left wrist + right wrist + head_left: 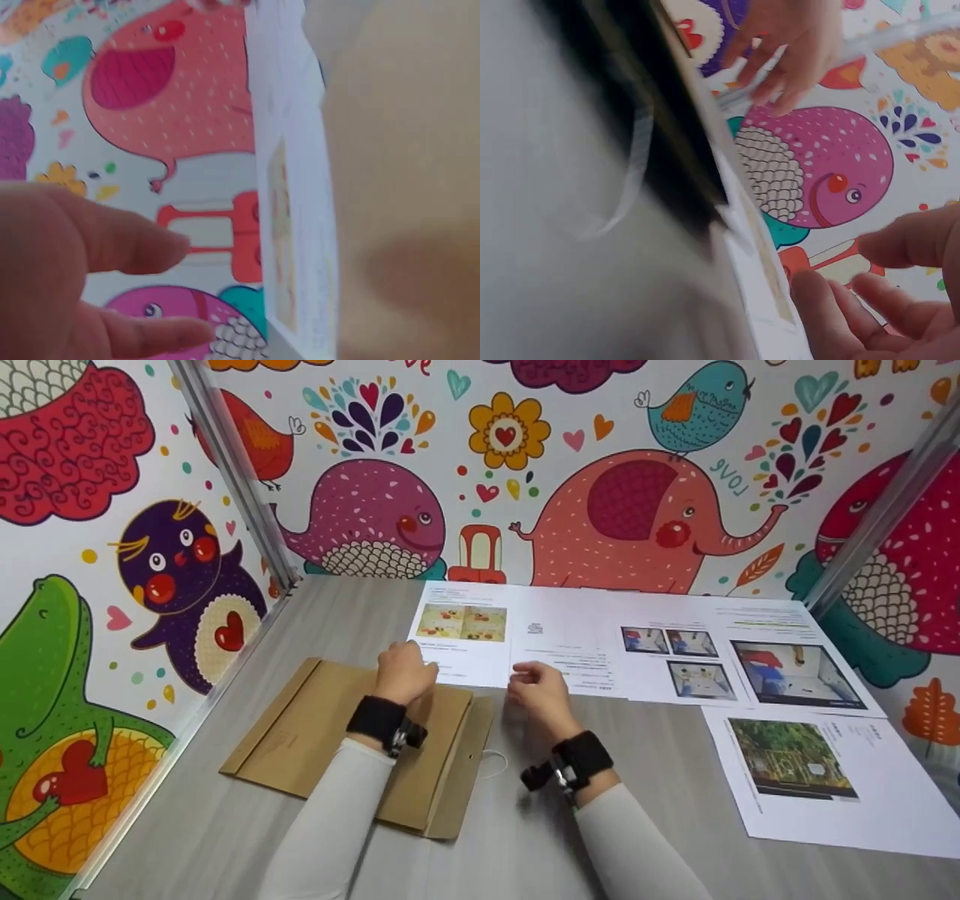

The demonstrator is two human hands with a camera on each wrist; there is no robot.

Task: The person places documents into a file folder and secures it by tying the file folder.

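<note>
A brown kraft-paper document envelope (322, 727) lies slanted on the grey table, its flap (459, 780) pointing right. From the flap's edge a thin white string (495, 765) loops onto the tabletop. My left hand (405, 673) hovers over the envelope's far part. In the left wrist view its thumb and a finger (161, 334) stand apart with nothing between them. Right of the flap, my right hand (541, 696) is held above the table near the paper sheets. Its fingers (821, 311) are loosely bent and hold nothing in the right wrist view.
Printed sheets (559, 622) lie in a row along the back of the table. Another sheet (885, 787) with a photo lies at the right. Cartoon-printed panels (480, 495) wall the back and sides, with metal posts (240, 472) at the corners.
</note>
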